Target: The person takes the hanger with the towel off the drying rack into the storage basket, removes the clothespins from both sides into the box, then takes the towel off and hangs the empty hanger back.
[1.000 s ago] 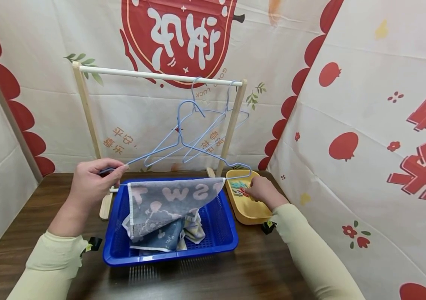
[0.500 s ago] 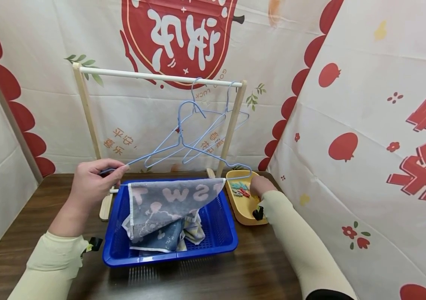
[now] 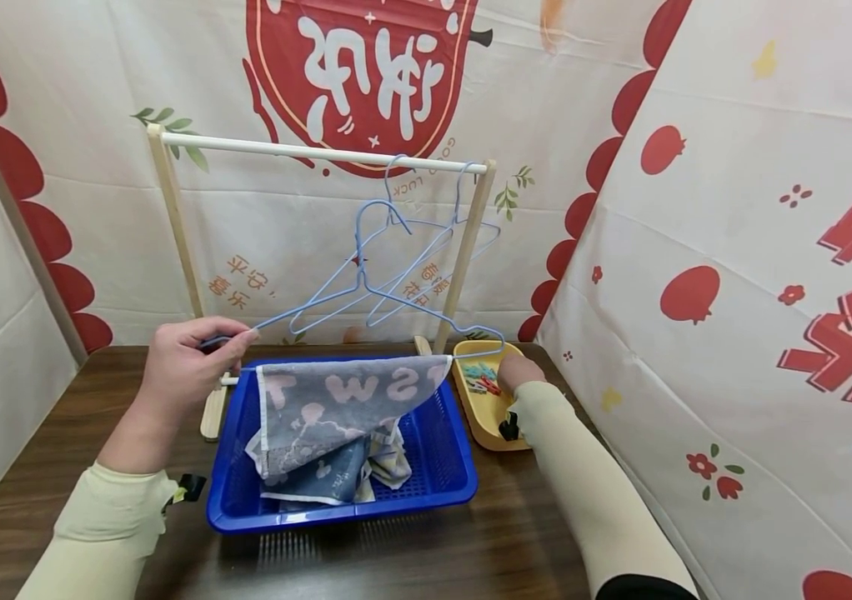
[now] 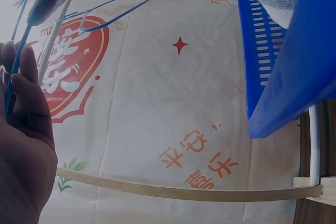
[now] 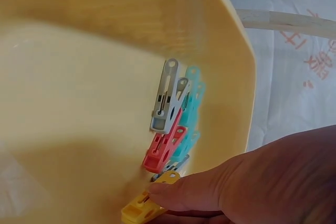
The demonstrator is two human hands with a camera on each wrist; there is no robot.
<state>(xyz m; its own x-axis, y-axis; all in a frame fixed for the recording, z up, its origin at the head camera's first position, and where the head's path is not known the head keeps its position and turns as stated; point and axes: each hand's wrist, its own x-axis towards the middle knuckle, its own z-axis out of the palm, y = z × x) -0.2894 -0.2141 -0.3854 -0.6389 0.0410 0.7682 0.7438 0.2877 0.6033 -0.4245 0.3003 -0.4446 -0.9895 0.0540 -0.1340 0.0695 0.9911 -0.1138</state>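
Observation:
At the left, my left hand (image 3: 189, 358) pinches one end of a blue clothes hanger (image 3: 361, 265). A grey towel (image 3: 321, 412) with pink letters hangs over the hanger's lower bar, above the blue basket (image 3: 463, 467). My right hand (image 3: 518, 371) is down in the yellow tray (image 3: 480, 421). In the right wrist view, its thumb and fingers pinch a yellow clothespin (image 5: 137, 211). Next to it lie a red clothespin (image 5: 161, 151), a grey clothespin (image 5: 165, 98) and teal clothespins (image 5: 192, 108).
Behind the basket stands a rack with a white rail (image 3: 283, 148) and wooden posts (image 3: 174, 225). Two more blue hangers (image 3: 458, 196) hang at its right end. Crumpled cloths (image 3: 388, 458) lie in the basket. A printed curtain (image 3: 734, 208) closes off the right side.
My right hand has turned and shifted slightly within the yellow tray, its sleeve now over the tray's edge. The left hand, hanger and towel hold still.

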